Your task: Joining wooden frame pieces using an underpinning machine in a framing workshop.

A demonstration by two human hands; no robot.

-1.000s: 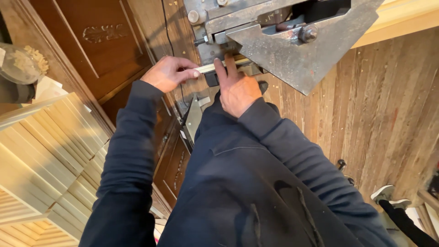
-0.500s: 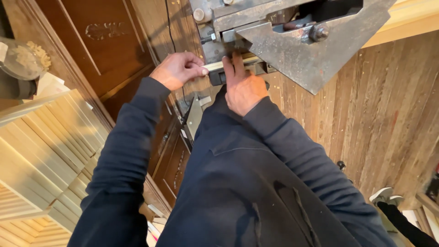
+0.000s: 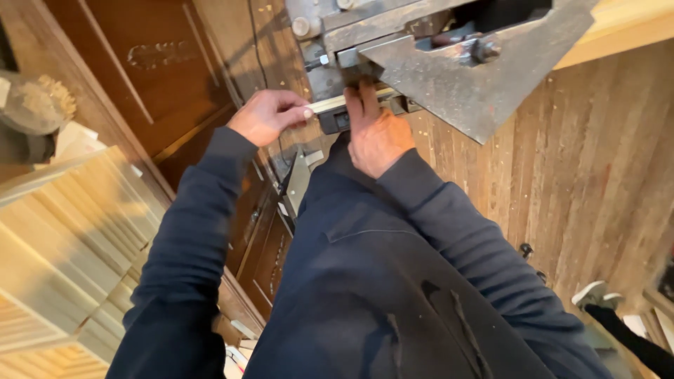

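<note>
The pale wooden strip [image 3: 342, 102] lies crosswise between both hands under the grey machine table [image 3: 456, 77], its left end pinched by the left hand [image 3: 270, 116] while the right hand [image 3: 375, 133] presses fingers flat onto it.

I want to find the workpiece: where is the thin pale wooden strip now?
In the head view, the pale wooden strip lies near top centre, under the grey metal machine plate, pinched by the left hand with the right hand pressing on it.
</note>
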